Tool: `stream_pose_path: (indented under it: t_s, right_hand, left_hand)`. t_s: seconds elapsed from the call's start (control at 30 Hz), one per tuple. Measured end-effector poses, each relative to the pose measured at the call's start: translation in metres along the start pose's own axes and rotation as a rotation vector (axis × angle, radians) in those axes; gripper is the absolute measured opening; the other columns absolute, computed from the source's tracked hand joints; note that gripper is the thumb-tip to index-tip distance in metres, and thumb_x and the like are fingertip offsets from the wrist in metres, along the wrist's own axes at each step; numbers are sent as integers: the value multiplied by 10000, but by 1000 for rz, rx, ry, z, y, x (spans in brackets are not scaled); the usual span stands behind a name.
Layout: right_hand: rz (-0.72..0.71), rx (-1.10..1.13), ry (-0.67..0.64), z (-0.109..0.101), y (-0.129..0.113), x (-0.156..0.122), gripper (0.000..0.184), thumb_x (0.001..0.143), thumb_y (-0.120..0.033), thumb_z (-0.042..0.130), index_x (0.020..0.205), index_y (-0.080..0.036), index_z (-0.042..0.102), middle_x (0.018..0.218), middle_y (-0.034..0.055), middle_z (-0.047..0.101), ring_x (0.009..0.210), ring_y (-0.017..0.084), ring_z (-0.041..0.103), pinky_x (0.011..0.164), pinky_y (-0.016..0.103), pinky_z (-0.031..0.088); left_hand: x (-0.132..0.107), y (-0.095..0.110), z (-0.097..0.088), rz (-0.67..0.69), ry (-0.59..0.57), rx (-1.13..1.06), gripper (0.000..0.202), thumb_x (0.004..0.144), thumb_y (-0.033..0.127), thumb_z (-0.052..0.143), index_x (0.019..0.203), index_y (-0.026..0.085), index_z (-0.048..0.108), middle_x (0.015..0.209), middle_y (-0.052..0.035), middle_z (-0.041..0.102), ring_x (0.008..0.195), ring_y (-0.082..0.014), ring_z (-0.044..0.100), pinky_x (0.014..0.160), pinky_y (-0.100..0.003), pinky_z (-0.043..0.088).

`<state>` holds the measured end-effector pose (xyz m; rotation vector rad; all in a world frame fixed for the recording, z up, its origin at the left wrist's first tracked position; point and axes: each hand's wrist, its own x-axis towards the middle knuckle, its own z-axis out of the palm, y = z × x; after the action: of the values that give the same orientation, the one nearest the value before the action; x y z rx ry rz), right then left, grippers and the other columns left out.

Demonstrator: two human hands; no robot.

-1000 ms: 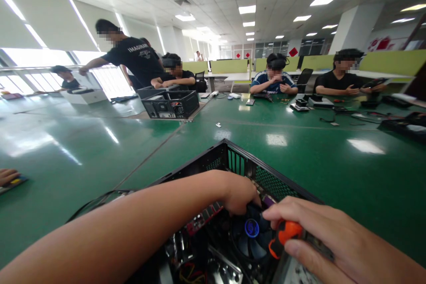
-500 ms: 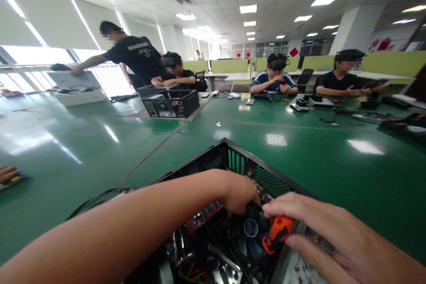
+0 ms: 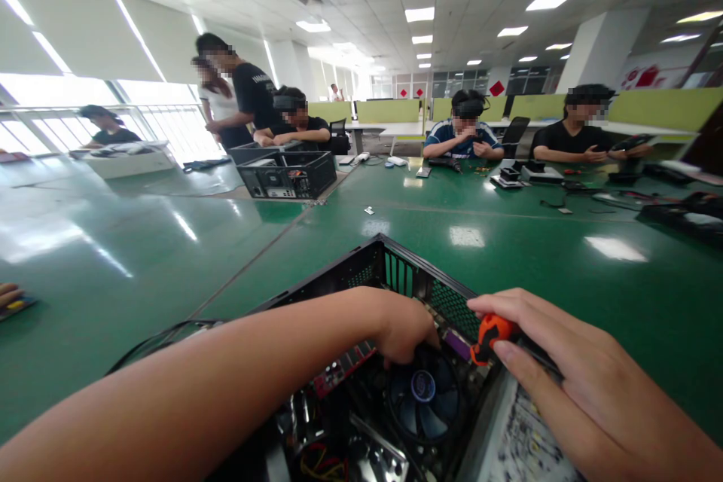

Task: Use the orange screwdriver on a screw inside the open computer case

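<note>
An open black computer case [image 3: 316,288] stands in front of me with one corner pointing away. Inside it sits a round cooling fan [image 3: 423,407] with dark blades. My left hand [image 3: 407,327] reaches into the case, its fingers curled down at the fan's far edge; the fingertips are hidden, and I cannot see what they hold. In my right hand [image 3: 556,361] is an orange-and-black screwdriver [image 3: 492,335], pinched by the handle above the case's right side. Its shaft is not visible. A purple slot [image 3: 457,345] and a red circuit board [image 3: 342,370] show near the fan.
Another open case [image 3: 288,175] stands across the green table [image 3: 316,248]. A small white piece [image 3: 369,210] lies beyond my case. Cables and dark parts [image 3: 683,207] lie at the right. Several people sit or stand around the far side. Part of another hand [image 3: 10,294] shows at the left edge.
My right hand has moved up and away from the fan with the screwdriver, uncovering the fan and purple slot. My left hand stays put. A standing person at the far left has straightened up.
</note>
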<state>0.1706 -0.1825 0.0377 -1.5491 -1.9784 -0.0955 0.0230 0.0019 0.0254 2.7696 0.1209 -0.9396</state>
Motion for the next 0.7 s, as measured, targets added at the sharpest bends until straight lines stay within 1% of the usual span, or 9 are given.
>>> stream_pose_path:
  t_s: [0.07,0.2,0.27,0.4,0.5,0.57,0.7]
  right_hand:
    - [0,-8,-3,0,0,1,303,1002,-207,446,1287,-260,533,1158,46,735,1055,124,715,849,207,587]
    - [-6,-8,-12,0,1,2,307,988,-190,446,1273,-252,541,1138,53,745,1048,137,724,822,221,602]
    - [-8,-6,-9,0,2,3,301,985,-195,448,1264,-254,542,1137,53,742,1055,139,722,826,226,602]
    - [-3,8,-14,1,3,1,307,1001,-189,431,1284,-263,522,1146,39,726,1057,115,709,851,207,584]
    - [-12,22,-31,2,3,0,296,1011,-200,431,1287,-271,510,1134,29,710,1044,108,698,841,205,579]
    - [-21,29,-45,3,3,0,258,1013,-225,460,1258,-283,515,1100,13,698,1008,118,696,823,227,584]
    - [-17,28,-64,3,4,1,147,993,-280,555,1138,-300,552,992,-14,679,901,147,696,737,276,589]
  left_hand:
    - [0,0,0,-3,3,11,664,746,147,549,1404,217,598,1159,-85,752,1036,-258,678,868,-336,510]
    - [0,3,-2,-17,-5,8,667,740,145,548,1398,242,602,1100,-61,763,987,-232,681,821,-305,511]
    - [-1,4,-3,-23,-10,9,668,738,144,548,1396,243,602,1112,-57,759,987,-223,678,819,-293,508]
    - [-2,5,-3,-30,-3,5,663,739,143,548,1392,243,605,1104,-58,760,990,-225,674,834,-295,502]
    - [-1,3,-1,-18,19,1,653,735,147,557,1378,245,618,1079,-62,764,973,-233,676,811,-303,503]
    - [0,2,-1,-6,23,8,635,731,148,562,1355,239,635,1049,-62,767,948,-234,676,780,-305,501]
    - [1,2,-2,1,15,11,565,735,145,557,1279,230,680,948,-51,765,862,-218,667,723,-295,489]
